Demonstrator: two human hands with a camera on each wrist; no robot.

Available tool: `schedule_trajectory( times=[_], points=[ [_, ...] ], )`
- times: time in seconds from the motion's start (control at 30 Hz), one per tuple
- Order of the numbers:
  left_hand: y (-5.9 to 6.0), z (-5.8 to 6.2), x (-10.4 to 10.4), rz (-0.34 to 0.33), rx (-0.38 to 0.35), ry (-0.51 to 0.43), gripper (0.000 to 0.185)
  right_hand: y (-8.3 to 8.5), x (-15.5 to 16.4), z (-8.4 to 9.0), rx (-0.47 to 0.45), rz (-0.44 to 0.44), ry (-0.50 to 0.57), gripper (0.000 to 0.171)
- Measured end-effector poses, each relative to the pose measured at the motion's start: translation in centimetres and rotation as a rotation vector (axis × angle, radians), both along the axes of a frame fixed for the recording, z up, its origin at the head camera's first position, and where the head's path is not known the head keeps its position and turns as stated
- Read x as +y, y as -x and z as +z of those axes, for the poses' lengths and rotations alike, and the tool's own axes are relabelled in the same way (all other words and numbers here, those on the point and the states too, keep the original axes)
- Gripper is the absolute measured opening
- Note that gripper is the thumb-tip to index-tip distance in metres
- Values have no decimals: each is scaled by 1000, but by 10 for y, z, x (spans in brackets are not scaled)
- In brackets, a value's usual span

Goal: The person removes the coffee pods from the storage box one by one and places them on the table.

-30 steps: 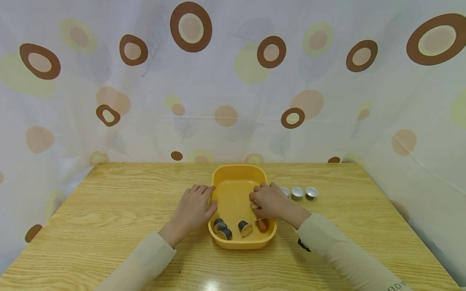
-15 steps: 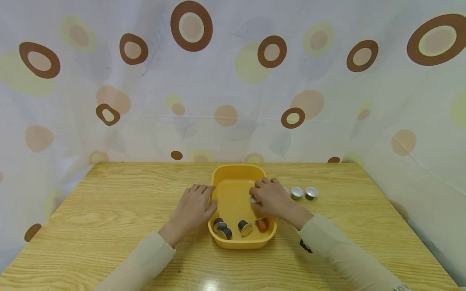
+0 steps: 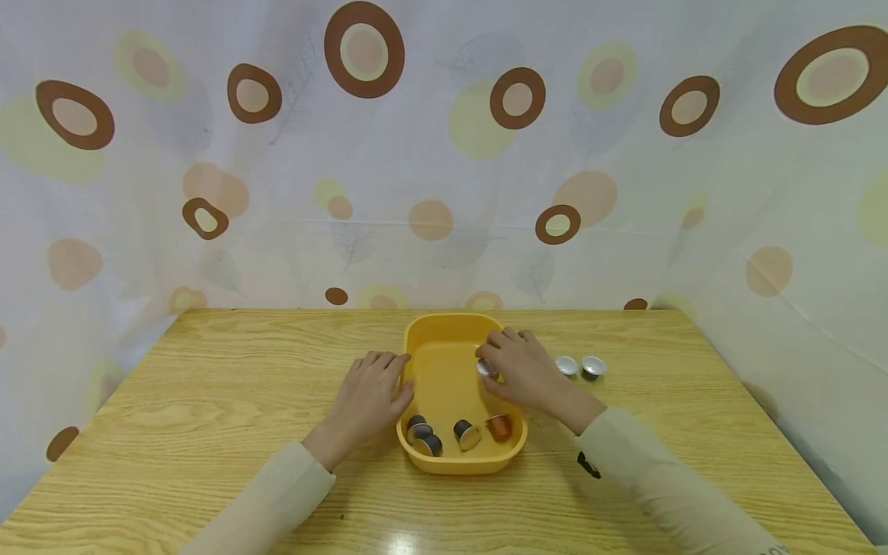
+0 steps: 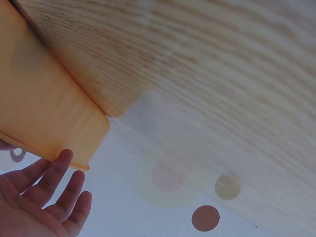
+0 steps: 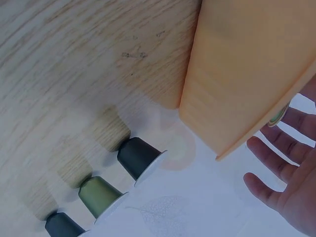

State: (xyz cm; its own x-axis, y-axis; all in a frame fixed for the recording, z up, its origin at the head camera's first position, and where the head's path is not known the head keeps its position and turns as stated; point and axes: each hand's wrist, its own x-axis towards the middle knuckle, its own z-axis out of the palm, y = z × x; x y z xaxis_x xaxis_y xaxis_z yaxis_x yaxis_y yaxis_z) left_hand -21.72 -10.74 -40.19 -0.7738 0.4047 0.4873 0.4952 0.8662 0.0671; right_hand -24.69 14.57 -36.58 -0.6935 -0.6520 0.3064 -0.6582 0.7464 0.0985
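In the head view my right hand (image 3: 523,370) pinches a coffee capsule (image 3: 487,368), its silvery lid turned up, over the right side of a yellow plastic bin (image 3: 461,467). Only a sliver of that capsule (image 5: 279,116) shows past the rim in the right wrist view. My left hand (image 3: 368,393) touches the bin's left rim, fingers loosely extended in the left wrist view. Inside the near end lie two dark capsules (image 3: 428,445) at the left, another dark capsule (image 3: 467,435) with a gold lid, and an orange capsule (image 3: 499,427).
Right of the bin, a row of capsules stands lid up on the wooden table (image 3: 243,385): a black capsule (image 5: 140,158), a green capsule (image 5: 101,197) and a dark capsule (image 5: 64,225). My right hand covers one of them in the head view. Patterned cloth (image 3: 430,262) hangs behind.
My right hand has shifted away from me and slightly right along the bin's side, lifting the capsule, whose silvery lid now shows. My left hand has stayed in place.
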Motion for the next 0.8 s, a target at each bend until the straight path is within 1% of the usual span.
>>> schedule_trajectory(
  times=[0.3, 0.5, 0.63, 0.8],
  points=[
    [-1, 1, 0, 4, -7, -2, 36, 1, 6, 7, 27, 12, 45, 22],
    [0, 0, 0, 10, -14, 5, 37, 2, 12, 13, 19, -6, 62, 24],
    [0, 0, 0, 14, -17, 11, 38, 3, 17, 16, 13, -13, 92, 23],
    [0, 1, 0, 12, -16, 13, 37, 1, 26, 18, 34, -13, 125, 23]
  ],
)
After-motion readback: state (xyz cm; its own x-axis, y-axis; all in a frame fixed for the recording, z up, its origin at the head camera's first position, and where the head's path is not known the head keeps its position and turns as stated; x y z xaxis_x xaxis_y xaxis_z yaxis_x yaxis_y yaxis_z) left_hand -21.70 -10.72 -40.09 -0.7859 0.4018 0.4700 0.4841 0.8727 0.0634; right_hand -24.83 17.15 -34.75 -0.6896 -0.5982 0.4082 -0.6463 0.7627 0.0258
